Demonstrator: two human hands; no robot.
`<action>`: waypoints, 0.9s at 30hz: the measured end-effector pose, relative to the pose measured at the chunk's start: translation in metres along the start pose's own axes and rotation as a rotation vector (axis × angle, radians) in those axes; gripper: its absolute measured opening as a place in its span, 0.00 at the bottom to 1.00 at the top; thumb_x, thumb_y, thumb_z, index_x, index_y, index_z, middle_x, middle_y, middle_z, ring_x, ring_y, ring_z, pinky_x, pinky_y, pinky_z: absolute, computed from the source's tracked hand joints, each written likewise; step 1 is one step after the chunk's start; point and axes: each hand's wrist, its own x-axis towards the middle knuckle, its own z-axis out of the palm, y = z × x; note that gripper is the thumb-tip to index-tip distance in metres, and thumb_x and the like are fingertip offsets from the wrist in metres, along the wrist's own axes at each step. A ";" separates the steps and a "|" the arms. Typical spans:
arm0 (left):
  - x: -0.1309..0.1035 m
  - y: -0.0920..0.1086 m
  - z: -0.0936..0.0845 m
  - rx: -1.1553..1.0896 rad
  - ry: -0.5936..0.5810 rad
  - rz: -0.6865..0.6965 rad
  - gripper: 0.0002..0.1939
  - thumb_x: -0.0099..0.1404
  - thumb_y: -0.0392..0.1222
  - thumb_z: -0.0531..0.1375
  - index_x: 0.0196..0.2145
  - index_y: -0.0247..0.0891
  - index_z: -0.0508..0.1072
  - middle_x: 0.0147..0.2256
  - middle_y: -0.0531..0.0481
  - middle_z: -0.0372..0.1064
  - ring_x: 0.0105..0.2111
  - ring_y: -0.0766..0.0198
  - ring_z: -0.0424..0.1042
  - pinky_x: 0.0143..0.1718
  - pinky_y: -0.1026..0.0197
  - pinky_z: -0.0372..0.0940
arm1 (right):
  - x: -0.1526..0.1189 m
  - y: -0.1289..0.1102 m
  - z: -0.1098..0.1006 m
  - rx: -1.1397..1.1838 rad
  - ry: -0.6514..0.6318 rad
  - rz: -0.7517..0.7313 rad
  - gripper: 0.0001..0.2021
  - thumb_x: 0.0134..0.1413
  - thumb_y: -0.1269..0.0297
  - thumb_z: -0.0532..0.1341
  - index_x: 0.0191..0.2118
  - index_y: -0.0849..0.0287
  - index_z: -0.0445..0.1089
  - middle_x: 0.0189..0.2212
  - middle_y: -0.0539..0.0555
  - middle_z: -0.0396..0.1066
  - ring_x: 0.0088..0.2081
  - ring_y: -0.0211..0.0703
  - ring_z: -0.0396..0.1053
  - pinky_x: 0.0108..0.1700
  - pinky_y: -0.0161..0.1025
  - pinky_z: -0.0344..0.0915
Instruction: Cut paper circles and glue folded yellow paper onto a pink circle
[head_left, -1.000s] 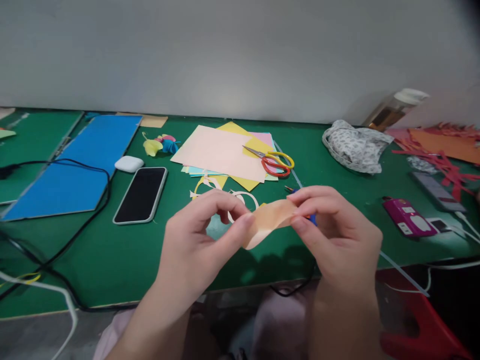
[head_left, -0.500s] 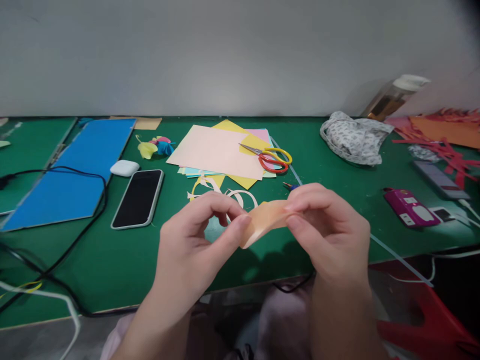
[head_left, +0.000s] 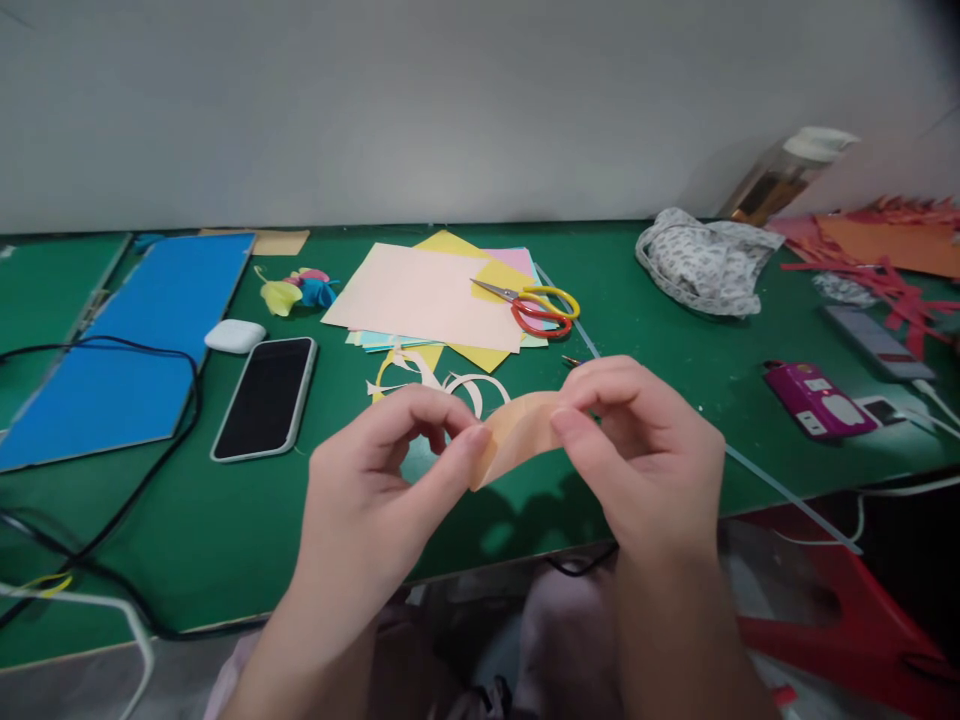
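A small curved piece of peach paper [head_left: 519, 436] is held up over the table's front part. My left hand [head_left: 397, 480] pinches its left end between thumb and fingers. At its right end, my right hand [head_left: 645, 450] grips it the same way. Behind the hands lie thin curled paper offcuts [head_left: 480, 388], white and yellow. Scissors [head_left: 536, 305] with red and yellow handles rest on a stack of coloured paper sheets [head_left: 420, 290], a pale pink one on top. A pointed metal tip [head_left: 571, 361] pokes out from behind my right hand.
On the left are a phone [head_left: 266, 398], a white earbud case [head_left: 235, 336], a blue board [head_left: 142, 340], black cables and small paper petals [head_left: 289, 290]. To the right lie a patterned cloth pouch [head_left: 705, 262], a magenta device [head_left: 814, 400], a bottle [head_left: 787, 175] and red paper strips [head_left: 885, 280].
Both hands have shifted slightly left in view with the paper between them. My right fingers sit a little farther in along the paper, which shows more of its face. The camera view has moved slightly.
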 end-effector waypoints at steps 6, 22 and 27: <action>-0.001 0.000 0.001 0.028 0.006 0.001 0.05 0.61 0.35 0.61 0.29 0.43 0.70 0.28 0.60 0.67 0.29 0.74 0.65 0.30 0.72 0.61 | -0.001 -0.001 0.002 -0.021 0.016 0.027 0.07 0.50 0.77 0.60 0.27 0.59 0.67 0.26 0.47 0.65 0.31 0.35 0.63 0.32 0.35 0.61; -0.003 0.002 0.001 0.101 0.002 0.159 0.06 0.59 0.32 0.60 0.30 0.42 0.70 0.28 0.56 0.68 0.30 0.67 0.66 0.30 0.63 0.61 | -0.002 -0.003 0.004 -0.035 0.060 0.046 0.07 0.50 0.76 0.61 0.27 0.58 0.66 0.26 0.46 0.66 0.31 0.35 0.64 0.33 0.34 0.62; -0.003 0.005 0.002 0.119 0.008 0.160 0.06 0.58 0.31 0.60 0.29 0.42 0.70 0.27 0.54 0.68 0.30 0.66 0.66 0.30 0.62 0.62 | -0.002 -0.002 0.004 -0.058 0.069 0.012 0.07 0.49 0.76 0.61 0.26 0.57 0.66 0.25 0.47 0.66 0.30 0.36 0.64 0.31 0.34 0.63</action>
